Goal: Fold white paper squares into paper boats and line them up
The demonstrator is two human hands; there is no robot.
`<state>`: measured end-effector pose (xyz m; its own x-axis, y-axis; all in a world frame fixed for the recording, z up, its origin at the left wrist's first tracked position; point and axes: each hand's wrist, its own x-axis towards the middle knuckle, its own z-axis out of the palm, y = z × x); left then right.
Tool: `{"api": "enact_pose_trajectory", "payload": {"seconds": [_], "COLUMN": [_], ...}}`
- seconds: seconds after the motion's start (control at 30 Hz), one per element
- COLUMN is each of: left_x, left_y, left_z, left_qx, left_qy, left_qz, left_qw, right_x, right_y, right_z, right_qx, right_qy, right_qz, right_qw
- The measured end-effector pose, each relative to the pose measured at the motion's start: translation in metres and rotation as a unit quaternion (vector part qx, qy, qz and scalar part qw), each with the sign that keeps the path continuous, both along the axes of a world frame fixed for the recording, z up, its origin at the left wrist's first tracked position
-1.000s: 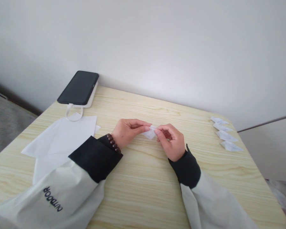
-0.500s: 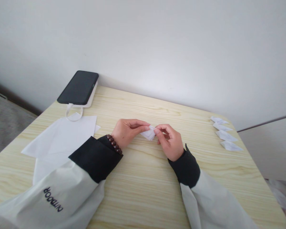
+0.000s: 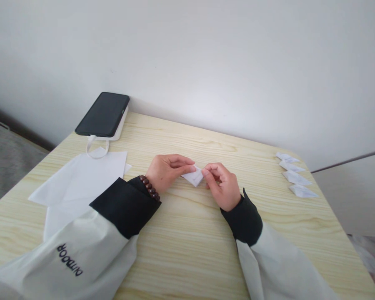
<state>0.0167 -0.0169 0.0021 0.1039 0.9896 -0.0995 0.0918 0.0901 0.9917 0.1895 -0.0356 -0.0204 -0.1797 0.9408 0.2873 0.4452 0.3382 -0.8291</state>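
A small piece of folded white paper (image 3: 195, 176) is held between my two hands over the middle of the table. My left hand (image 3: 165, 171) pinches its left and upper part, thumb on top and fingers behind. With thumb and forefinger, my right hand (image 3: 221, 183) grips the paper's right corner; its other fingers are curled in. The paper's lower point faces me, and crease lines show on it. Its far edge is partly hidden by my left fingers.
Several folded white paper pieces (image 3: 295, 178) lie in a column at the table's right edge. Loose white sheets (image 3: 90, 175) spread at the left. Behind them, a dark phone (image 3: 103, 114) rests on a white block with a white cable loop (image 3: 97, 157). A wall borders the table's back.
The folded paper has tilted slightly, so more of its face and lower point show. Both hands have stayed nearly in place.
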Motion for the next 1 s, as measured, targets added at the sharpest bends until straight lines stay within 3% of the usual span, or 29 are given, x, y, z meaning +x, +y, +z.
{"api": "enact_pose_trajectory", "payload": {"seconds": [0.2,0.43,0.77,1.0], "left_x": [-0.0008,-0.0034,-0.003,-0.0033], "left_y": [0.0004,0.0044,0.0026,0.0027], "left_z": [-0.0024,-0.0081,-0.0076,-0.0088], "left_qx": [-0.015,-0.054,-0.055,-0.025], "left_qy": [-0.018,-0.054,-0.04,-0.025], "left_qz": [-0.012,-0.1,-0.084,-0.097], "left_qw": [1.0,0.992,0.994,0.995], "right_x": [-0.0017,-0.0023,0.0012,-0.0033], "right_y": [-0.0002,0.001,0.0028,0.0016], "right_z": [-0.0013,-0.0028,-0.0061,-0.0005], "right_qx": [-0.028,-0.018,-0.022,-0.041], "right_qy": [0.078,0.14,0.089,0.148], "right_qz": [-0.018,-0.068,-0.044,-0.06], "right_qw": [0.996,0.988,0.995,0.986]}}
